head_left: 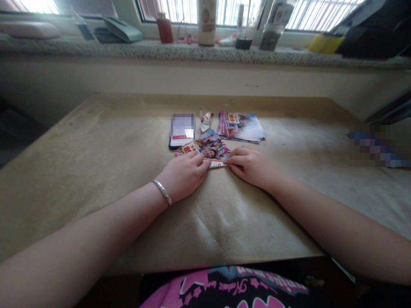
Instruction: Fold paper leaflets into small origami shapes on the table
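A glossy printed flyer (204,147), folded over, lies on the brown paper-covered table (218,222) in front of me. My left hand (184,175), with a silver bangle (162,192) on its wrist, grips the flyer's left end. My right hand (252,167) grips the right end, its fingertips on the folded lower edge. Just beyond the hands lie a stack of similar flyers (240,126), a small folded paper piece (206,120) and a black phone (181,130), its screen blurred. The flyer's middle shows between my hands.
A blurred blue object (379,145) lies at the table's right side. Behind the table stands a pale wall, topped by a speckled stone sill (160,51) holding bottles, jars and a green case. My pink-and-black shirt (224,286) shows below the table's near edge.
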